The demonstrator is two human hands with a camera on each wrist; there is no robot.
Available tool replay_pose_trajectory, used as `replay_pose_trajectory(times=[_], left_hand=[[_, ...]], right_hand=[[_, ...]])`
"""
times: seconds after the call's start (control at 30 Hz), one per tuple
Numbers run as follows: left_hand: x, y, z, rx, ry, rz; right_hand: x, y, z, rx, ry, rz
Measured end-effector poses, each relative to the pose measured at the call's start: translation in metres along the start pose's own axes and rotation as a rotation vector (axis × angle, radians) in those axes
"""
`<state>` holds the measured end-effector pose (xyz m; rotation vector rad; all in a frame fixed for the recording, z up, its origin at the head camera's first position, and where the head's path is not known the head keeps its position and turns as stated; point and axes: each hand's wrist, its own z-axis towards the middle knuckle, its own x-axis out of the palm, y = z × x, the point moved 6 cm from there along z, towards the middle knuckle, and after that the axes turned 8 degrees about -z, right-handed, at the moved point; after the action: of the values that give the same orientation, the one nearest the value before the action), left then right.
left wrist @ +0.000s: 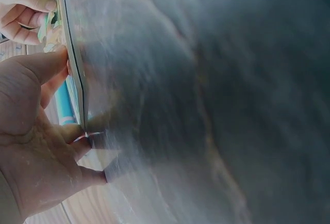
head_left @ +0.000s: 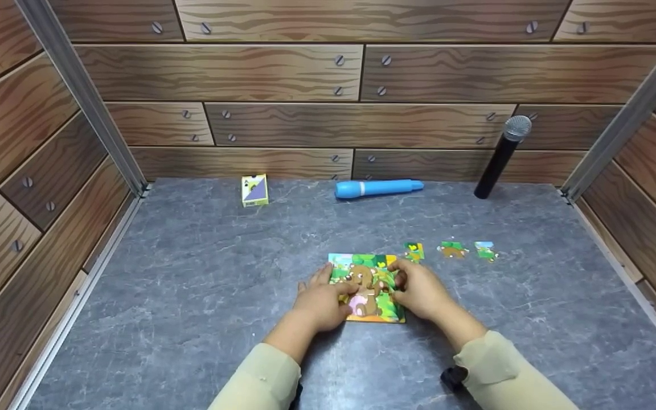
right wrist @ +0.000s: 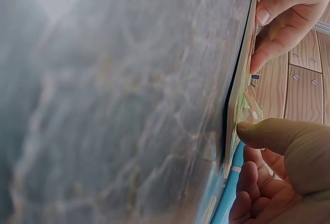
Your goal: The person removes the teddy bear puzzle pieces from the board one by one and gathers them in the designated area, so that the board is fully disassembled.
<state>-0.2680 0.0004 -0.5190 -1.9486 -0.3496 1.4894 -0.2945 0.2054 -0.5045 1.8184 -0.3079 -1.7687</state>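
Observation:
A jigsaw puzzle board (head_left: 374, 319) with a brown bear picture lies flat on the grey table in front of me. My left hand (head_left: 319, 304) rests on its left side, fingers spread, the thumb reaching over the bear. At the board's right side my right hand (head_left: 426, 291) pinches a puzzle piece (right wrist: 251, 106) between thumb and fingers. That piece is tilted up from the picture in the right wrist view, and its green edge shows in the left wrist view. Three loose pieces lie behind the right hand: a yellow-green one (head_left: 413, 251), a brown-green one (head_left: 452, 249) and a pale-blue-topped one (head_left: 484, 249).
Along the back of the table lie a small yellow-purple card box (head_left: 255, 191) and a blue microphone-shaped stick (head_left: 378, 188). A black microphone (head_left: 499, 162) with a silver head stands upright at the back right. Wood-patterned walls (head_left: 282, 74) enclose the table at the back and both sides.

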Motion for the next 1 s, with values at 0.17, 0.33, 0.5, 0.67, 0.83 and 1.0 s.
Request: replay_pose_trajectory(times=[0.17, 0.33, 0.5, 0.67, 0.83, 1.0], left_hand=[[0.0, 0.0001, 0.0001, 0.002, 0.002, 0.002], [-0.0004, 0.0004, -0.0002, 0.007, 0.005, 0.006], [0.0006, 0.0008, 0.0006, 0.012, 0.012, 0.016], [0.0008, 0.001, 0.0009, 0.011, 0.014, 0.012], [0.0007, 0.0005, 0.0007, 0.013, 0.018, 0.013], [0.0008, 0.0011, 0.001, 0.01, 0.018, 0.022]], right_hand=[[-0.0017, 0.0009, 0.0009, -0.029, 0.012, -0.058], [-0.0039, 0.0049, 0.0005, -0.088, -0.01, -0.123], [-0.0052, 0.0079, -0.0005, -0.126, -0.055, -0.156], [-0.0047, 0.0092, -0.0013, -0.132, -0.057, -0.146], [-0.0036, 0.0092, -0.0017, -0.129, -0.045, -0.152], [-0.0059, 0.0094, -0.0018, -0.146, -0.053, -0.129]])
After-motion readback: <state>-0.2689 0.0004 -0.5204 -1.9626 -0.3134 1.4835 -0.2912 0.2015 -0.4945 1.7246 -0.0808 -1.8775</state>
